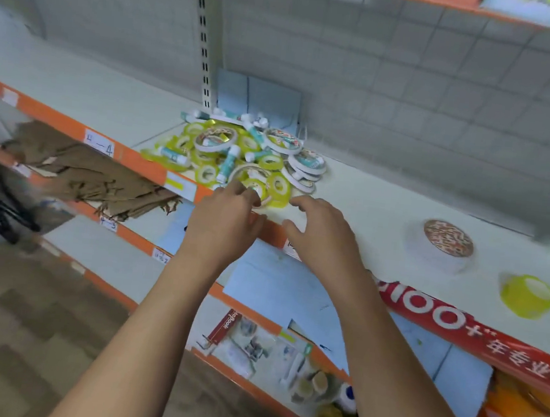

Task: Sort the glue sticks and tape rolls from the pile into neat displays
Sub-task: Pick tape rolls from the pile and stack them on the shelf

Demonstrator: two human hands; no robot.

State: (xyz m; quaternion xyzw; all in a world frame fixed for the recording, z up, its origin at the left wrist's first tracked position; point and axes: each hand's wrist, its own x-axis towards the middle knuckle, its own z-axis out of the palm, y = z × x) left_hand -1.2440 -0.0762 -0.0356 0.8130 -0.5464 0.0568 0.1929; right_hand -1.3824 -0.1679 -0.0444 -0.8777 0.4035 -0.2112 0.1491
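A pile [238, 153] of yellow-green tape rolls, white tape rolls and teal-and-white glue sticks lies on the white shelf [369, 198]. My left hand [223, 218] reaches the pile's near edge, and its fingertips touch a small yellow-green tape roll [257, 189]. Whether the fingers pinch that roll is unclear through the blur. My right hand [320, 231] hovers just right of the pile with curled fingers and holds nothing. Further right stand a stack of white tape rolls [441, 246] and a stack of yellow-green tape rolls [529, 296].
The shelf has an orange front edge [103, 149] with price labels. Light blue sheets [261, 100] lean against the back panel behind the pile. Lower shelves hold brown paper [94, 172], blue sheets and packaged goods. A red banner [474, 331] hangs at the right.
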